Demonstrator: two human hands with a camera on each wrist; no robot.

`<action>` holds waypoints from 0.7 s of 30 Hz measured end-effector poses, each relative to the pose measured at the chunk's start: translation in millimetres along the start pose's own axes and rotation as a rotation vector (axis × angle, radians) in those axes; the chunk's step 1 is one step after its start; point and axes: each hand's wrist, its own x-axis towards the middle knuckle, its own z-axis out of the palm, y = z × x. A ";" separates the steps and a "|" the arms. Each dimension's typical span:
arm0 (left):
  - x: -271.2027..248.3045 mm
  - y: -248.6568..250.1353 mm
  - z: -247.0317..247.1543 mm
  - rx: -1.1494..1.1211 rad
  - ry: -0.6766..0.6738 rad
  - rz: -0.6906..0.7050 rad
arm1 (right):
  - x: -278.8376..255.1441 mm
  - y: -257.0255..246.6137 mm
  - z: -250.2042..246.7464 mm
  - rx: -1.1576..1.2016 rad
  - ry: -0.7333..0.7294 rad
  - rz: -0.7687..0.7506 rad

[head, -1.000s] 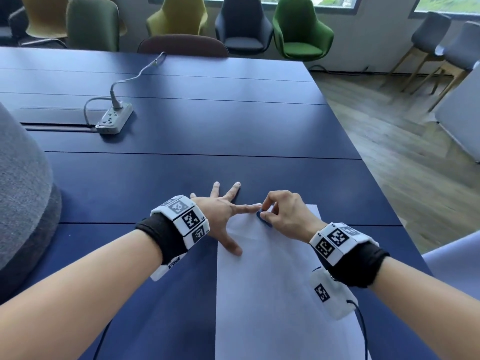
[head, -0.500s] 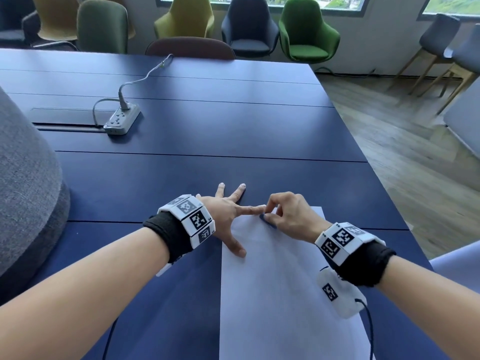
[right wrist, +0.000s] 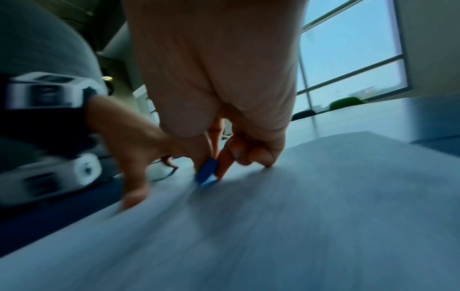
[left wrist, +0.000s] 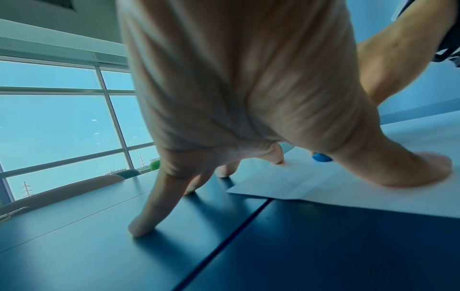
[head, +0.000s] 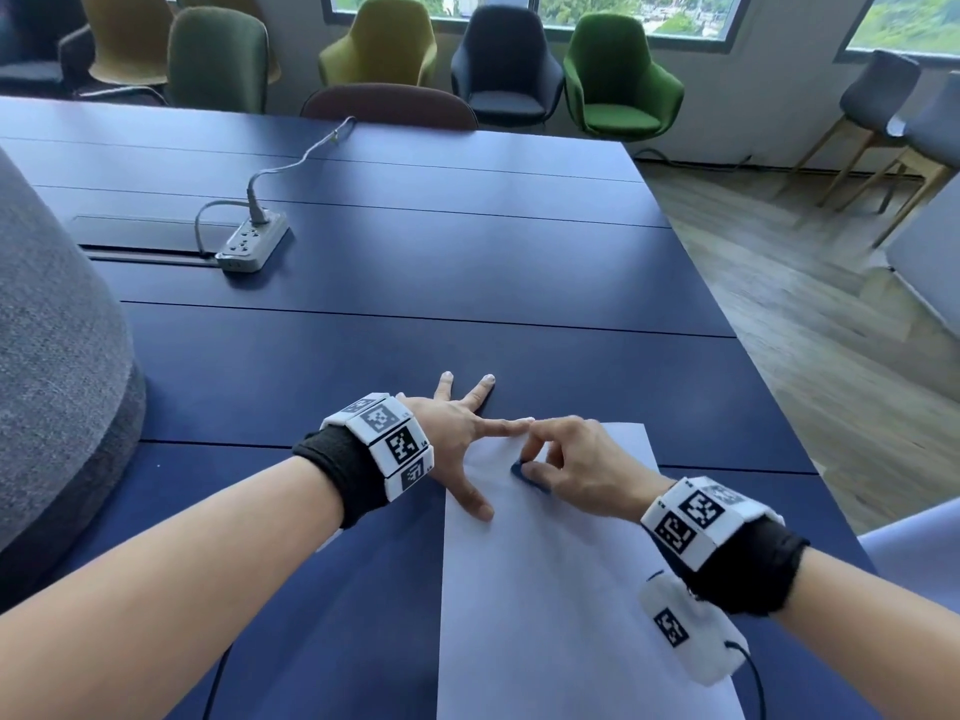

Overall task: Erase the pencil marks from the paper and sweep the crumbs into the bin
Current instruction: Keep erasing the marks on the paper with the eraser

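Paper (head: 561, 605), a plain white sheet, lies nearest on the dark blue table (head: 415, 262), running from the near edge away toward its far corners. On its upper left part the left hand (head: 457, 433) is spread flat with straight fingers: thumb and forefinger press on the sheet, the other fingertips rest on the bare table just beyond it. Close beside it the right hand (head: 576, 459) curls its thumb and fingers round a small blue eraser (head: 524, 472), whose lower end touches the paper; the right wrist view is blurred there. Both wrists carry black bands with white marker blocks. No pencil marks can be made out on the sheet.

Seams cross the table from side to side. Farther off on the left a grey power strip (head: 252, 244) lies beside a long recessed slot, its cable trailing toward the far edge. A grey upholstered shape (head: 52, 356) rises at the left edge. Beyond the table stand chairs (head: 618, 75) in green, yellow and dark tones beneath windows, with wooden flooring (head: 810, 324) to the right.
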 end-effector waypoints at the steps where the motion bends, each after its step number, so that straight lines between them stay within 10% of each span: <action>1: -0.3 0.2 -0.1 0.000 -0.002 -0.002 | 3.6 3.9 -4.1 -0.009 0.028 0.028; 21: 0.2 1.6 -1.8 0.019 -0.024 -0.014 | 8.0 8.6 -14.9 -0.020 0.033 0.040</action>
